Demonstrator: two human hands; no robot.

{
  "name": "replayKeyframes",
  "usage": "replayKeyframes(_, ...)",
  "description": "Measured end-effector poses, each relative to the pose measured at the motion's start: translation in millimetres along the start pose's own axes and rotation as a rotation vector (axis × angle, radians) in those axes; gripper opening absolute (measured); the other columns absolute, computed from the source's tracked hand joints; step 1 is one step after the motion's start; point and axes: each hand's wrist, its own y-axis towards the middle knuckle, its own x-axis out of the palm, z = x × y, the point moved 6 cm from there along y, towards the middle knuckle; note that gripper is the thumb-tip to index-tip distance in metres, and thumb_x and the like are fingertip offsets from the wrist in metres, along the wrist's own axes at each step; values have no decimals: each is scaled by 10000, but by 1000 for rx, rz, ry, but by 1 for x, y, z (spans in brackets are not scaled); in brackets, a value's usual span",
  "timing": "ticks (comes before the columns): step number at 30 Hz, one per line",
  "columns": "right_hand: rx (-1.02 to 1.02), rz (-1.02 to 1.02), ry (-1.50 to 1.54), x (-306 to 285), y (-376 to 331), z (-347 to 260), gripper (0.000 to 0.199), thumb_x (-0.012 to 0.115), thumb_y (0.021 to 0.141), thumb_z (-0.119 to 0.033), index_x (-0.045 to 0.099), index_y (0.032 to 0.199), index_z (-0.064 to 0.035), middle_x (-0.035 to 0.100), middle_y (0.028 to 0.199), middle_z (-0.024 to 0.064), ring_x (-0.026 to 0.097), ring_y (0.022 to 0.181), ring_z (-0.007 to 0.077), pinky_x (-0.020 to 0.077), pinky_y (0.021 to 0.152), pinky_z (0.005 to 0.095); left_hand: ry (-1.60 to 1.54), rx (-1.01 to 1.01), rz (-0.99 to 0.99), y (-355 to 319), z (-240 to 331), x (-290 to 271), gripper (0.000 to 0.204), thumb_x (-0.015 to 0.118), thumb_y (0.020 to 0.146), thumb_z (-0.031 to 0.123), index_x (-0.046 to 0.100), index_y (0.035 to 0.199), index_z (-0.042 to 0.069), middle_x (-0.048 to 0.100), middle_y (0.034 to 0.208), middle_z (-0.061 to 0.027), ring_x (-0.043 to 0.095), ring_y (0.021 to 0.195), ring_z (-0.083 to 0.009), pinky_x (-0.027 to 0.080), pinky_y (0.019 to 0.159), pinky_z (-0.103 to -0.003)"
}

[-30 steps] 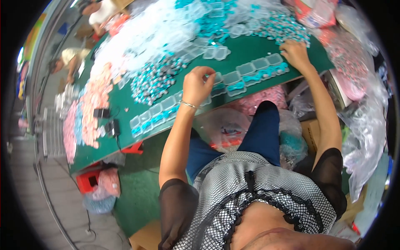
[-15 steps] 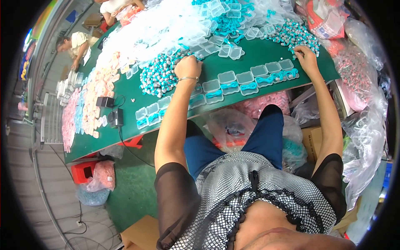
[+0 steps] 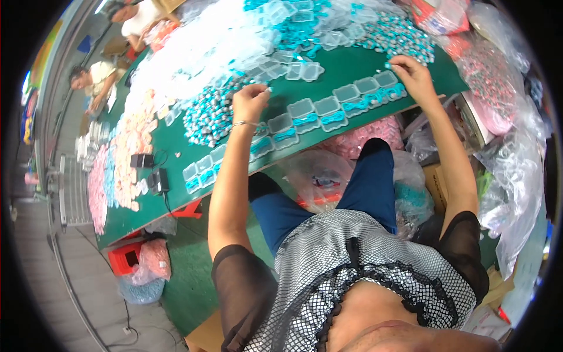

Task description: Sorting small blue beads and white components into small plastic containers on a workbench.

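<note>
Turquoise cord pieces (image 3: 305, 119) already seated in clear plastic boxes (image 3: 328, 108) along green worktop (image 3: 352, 64) front edge; left hand (image 3: 249, 101) pinched on small piece, right hand (image 3: 413, 73) fingertips down at row end; best kept low, one piece per box.

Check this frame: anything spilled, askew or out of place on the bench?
Nothing stands out. The small clear boxes with teal cords sit in a tidy row along the green table's front edge; left hand and right hand work above them.
</note>
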Motion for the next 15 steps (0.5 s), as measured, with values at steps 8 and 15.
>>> replayKeyframes(8, -81, -169, -43, 36, -31, -61, 97, 654, 833, -28, 660, 929, -31, 638, 880, 57, 611, 800, 155, 486, 728, 274, -318, 27, -260, -47, 63, 63, 120, 666, 837, 44, 661, 955, 22, 669, 794, -34, 565, 600, -69, 457, 525, -214)
replayKeyframes(15, -307, -212, -378, 70, -59, -82, 81, 671, 811, -109, 644, 880, -78, 642, 911, 36, 594, 898, 223, 411, 840, 370, 26, 184, -307, -70, 61, 123, 161, 717, 796, 52, 686, 947, 7, 672, 808, -35, 587, 626, -76, 479, 553, -236)
